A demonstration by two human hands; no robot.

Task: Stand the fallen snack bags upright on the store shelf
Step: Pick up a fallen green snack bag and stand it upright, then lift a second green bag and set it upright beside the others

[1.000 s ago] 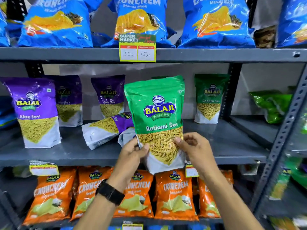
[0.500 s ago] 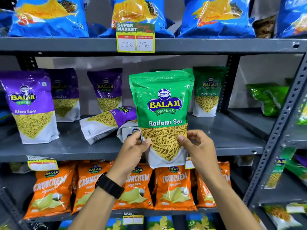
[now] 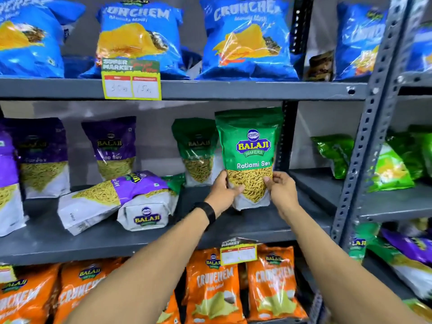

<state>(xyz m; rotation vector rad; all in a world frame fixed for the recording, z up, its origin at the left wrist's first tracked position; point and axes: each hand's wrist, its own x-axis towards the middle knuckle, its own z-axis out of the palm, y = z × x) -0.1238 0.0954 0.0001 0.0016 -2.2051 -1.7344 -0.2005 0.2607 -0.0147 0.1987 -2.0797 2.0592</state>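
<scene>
Yellow price tag [image 3: 131, 80] upper left on shelf edge, second tag [image 3: 238, 252] lower centre, black watch [image 3: 208, 212] mid-frame.

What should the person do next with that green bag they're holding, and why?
Probably let go of the green Ratlami Sev bag: it looks upright on the middle shelf, left hand and right hand pinching its lower sides. Then reach left, where the purple bag lies fallen.

left hand [image 3: 222, 191]: palm inward, thumb across the front of the upright green foil Ratlami Sev snack bag [image 3: 249, 150], clasping its lower left edge | right hand [image 3: 280, 191]: fingers curled on the bag's lower right edge | both forearms: extended, converging toward the bag | left wrist: black watch band [image 3: 207, 212]
</scene>
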